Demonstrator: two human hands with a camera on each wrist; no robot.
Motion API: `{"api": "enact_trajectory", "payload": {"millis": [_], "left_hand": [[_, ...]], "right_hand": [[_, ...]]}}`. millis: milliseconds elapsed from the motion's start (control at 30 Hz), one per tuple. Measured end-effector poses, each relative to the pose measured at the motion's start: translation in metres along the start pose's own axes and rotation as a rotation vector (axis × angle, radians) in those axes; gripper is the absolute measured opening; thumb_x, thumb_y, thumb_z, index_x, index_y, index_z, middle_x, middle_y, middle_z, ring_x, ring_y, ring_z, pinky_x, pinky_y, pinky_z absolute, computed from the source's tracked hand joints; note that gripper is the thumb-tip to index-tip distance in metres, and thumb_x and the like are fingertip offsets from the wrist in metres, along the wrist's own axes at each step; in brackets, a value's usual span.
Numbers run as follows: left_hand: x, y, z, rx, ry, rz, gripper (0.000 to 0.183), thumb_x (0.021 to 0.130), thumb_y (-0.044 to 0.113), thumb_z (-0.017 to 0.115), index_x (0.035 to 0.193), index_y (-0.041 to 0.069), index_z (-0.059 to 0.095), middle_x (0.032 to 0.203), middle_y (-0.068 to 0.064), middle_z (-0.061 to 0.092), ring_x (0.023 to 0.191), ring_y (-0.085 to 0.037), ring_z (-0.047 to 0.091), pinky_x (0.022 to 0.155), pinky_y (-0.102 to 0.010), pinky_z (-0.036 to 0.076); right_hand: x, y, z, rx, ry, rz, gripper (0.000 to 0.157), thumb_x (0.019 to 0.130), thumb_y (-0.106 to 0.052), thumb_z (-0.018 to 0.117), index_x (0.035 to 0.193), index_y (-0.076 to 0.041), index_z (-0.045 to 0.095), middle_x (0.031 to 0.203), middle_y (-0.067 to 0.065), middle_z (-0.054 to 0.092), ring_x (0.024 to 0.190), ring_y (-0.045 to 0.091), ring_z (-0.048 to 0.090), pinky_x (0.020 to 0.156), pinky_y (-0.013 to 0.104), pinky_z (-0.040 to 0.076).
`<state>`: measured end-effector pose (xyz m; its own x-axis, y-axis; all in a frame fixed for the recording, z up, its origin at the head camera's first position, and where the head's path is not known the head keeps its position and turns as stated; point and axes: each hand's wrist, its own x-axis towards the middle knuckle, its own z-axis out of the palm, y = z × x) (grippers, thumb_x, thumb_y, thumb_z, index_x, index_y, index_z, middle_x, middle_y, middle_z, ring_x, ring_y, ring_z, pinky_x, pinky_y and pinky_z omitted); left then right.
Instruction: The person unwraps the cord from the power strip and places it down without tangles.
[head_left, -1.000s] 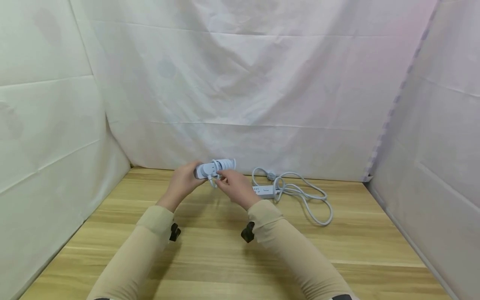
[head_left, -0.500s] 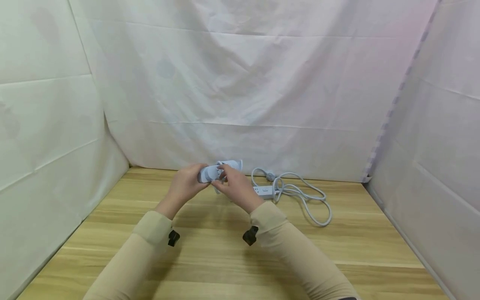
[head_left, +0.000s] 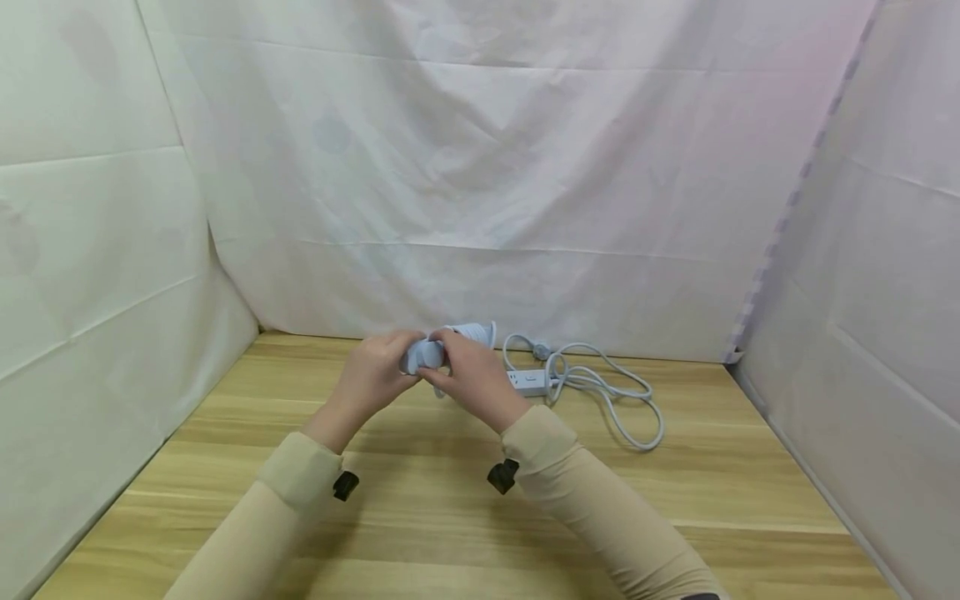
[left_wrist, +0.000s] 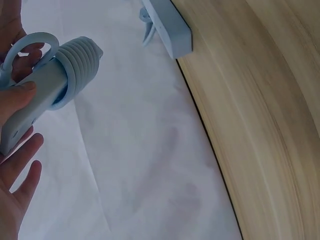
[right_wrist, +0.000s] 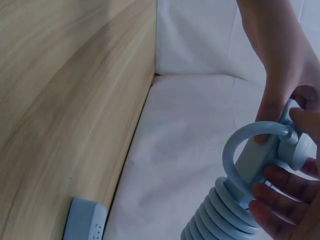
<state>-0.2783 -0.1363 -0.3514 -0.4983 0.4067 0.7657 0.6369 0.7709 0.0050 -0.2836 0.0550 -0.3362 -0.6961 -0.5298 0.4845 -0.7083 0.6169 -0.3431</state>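
Note:
Above the table, my left hand grips one end of a pale power strip, thumb on one side and fingers spread on the other. The strip's own cord is wound in tight coils round its far end. A round plug sits against the strip's socket face, and its cord loops back toward the coils. My right hand pinches this plug between thumb and fingers. In the head view both hands partly hide the strip.
A second power strip lies on the wooden table, right of my hands. Its loose cord spreads in loops to the right, with its plug near the back. White cloth hangs behind and at both sides.
The held strip has shifted slightly right and turned so the plug faces the head camera more. My right fingers have moved from near the plug's cord to round the plug.

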Motion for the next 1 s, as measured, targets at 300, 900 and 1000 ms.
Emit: {"api": "enact_trajectory", "payload": {"millis": [300,900,1000], "left_hand": [[0.002,0.020,-0.005,0.001,0.039,0.074,0.049,0.066,0.013,0.090,0.108,0.004,0.066,0.095,-0.010,0.071,0.078,-0.028,0.067,0.068,-0.040,0.055],[-0.003,0.048,0.005,-0.114,-0.027,-0.007,0.055,0.066,0.010,0.088,0.113,0.005,0.060,0.103,-0.008,0.066,0.087,-0.023,0.064,0.070,-0.036,0.053],[-0.003,0.052,0.009,-0.101,-0.056,-0.044,0.053,0.068,0.013,0.087,0.113,0.005,0.059,0.102,-0.007,0.066,0.085,-0.022,0.064,0.068,-0.036,0.053]], "right_hand": [[-0.016,0.001,-0.005,-0.063,0.103,-0.108,0.037,0.089,-0.034,0.072,0.113,-0.008,0.060,0.089,-0.001,0.064,0.070,0.007,0.057,0.061,0.023,0.048],[-0.043,0.000,-0.019,-0.100,0.138,-0.193,0.035,0.086,-0.026,0.076,0.105,-0.003,0.059,0.085,0.003,0.063,0.069,0.012,0.058,0.060,0.025,0.048],[-0.048,0.000,-0.020,-0.094,0.128,-0.195,0.034,0.087,-0.026,0.076,0.104,-0.003,0.058,0.084,0.002,0.061,0.068,0.011,0.056,0.059,0.024,0.046]]}}
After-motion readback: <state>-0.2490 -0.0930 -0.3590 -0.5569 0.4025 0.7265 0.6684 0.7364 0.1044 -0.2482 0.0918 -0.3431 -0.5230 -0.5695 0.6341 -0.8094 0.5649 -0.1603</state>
